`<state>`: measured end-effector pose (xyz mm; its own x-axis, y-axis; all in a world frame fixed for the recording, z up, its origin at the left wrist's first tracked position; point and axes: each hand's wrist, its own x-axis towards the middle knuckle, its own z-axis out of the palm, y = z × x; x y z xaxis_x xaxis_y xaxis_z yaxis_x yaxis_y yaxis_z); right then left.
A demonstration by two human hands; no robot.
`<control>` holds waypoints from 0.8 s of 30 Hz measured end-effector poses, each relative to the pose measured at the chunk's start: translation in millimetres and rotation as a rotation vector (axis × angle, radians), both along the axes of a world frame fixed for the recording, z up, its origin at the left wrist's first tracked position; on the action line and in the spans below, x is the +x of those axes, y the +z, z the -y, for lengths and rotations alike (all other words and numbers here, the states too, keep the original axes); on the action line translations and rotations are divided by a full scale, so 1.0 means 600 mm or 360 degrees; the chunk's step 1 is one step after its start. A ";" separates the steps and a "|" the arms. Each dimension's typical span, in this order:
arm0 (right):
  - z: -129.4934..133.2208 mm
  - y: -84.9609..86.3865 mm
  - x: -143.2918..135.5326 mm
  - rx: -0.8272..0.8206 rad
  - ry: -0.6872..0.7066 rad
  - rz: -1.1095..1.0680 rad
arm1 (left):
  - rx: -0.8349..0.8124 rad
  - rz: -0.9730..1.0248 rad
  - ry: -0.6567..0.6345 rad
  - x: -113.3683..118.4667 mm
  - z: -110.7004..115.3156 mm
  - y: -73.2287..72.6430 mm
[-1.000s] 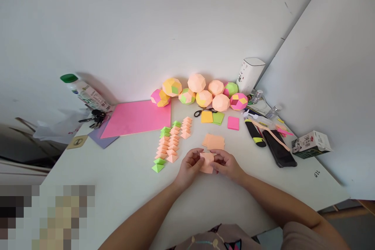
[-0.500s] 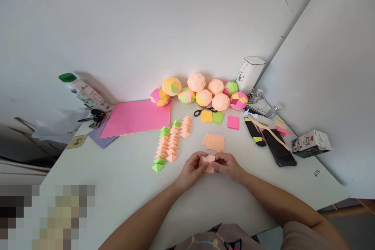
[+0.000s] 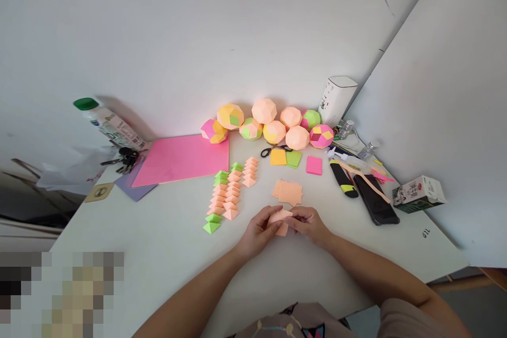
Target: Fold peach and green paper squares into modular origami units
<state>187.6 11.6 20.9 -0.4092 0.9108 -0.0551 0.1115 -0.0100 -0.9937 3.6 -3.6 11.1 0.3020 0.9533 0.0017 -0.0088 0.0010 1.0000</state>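
Note:
Between my two hands is a square of peach paper (image 3: 280, 216), partly folded over. My left hand (image 3: 260, 228) pinches its left side with thumb and fingers. At the paper's right edge, my right hand (image 3: 309, 223) grips it between thumb and fingertips. Just beyond lies a stack of peach paper squares (image 3: 290, 193). Rows of small folded paper pieces (image 3: 232, 195), peach and green, stand left of my hands. Farther back are yellow paper squares (image 3: 278, 157), green paper squares (image 3: 293, 159) and pink paper squares (image 3: 314, 165).
Faceted paper balls (image 3: 274, 132) line the wall, with scissors (image 3: 266, 152) before them. A pink sheet (image 3: 186, 158), keys (image 3: 127, 157) and a leaning bottle (image 3: 114, 127) are left. Right lie a utility knife (image 3: 343, 179), a phone (image 3: 374, 202) and a milk carton (image 3: 420, 194).
The peach paper has tilted and its upper part now folds over toward my right fingers. Both hands stay in nearly the same place; the view has shifted slightly.

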 end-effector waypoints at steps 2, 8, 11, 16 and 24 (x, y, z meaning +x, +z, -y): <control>0.000 0.001 0.000 0.0015 -0.0014 -0.0010 | 0.0032 -0.0029 0.0032 0.000 -0.001 -0.001; 0.000 0.007 -0.005 0.0075 -0.0061 -0.0046 | -0.0021 -0.0022 0.0021 0.000 -0.001 -0.005; 0.001 0.011 -0.006 0.0088 -0.0076 -0.0052 | 0.0010 -0.0122 0.0018 0.000 -0.001 -0.001; 0.003 0.003 -0.004 0.0064 -0.0107 -0.0095 | 0.0102 -0.0250 -0.0086 0.000 0.000 0.006; 0.000 -0.024 -0.004 -0.0141 -0.0193 -0.0276 | 0.0051 -0.0217 -0.0084 -0.002 0.000 0.005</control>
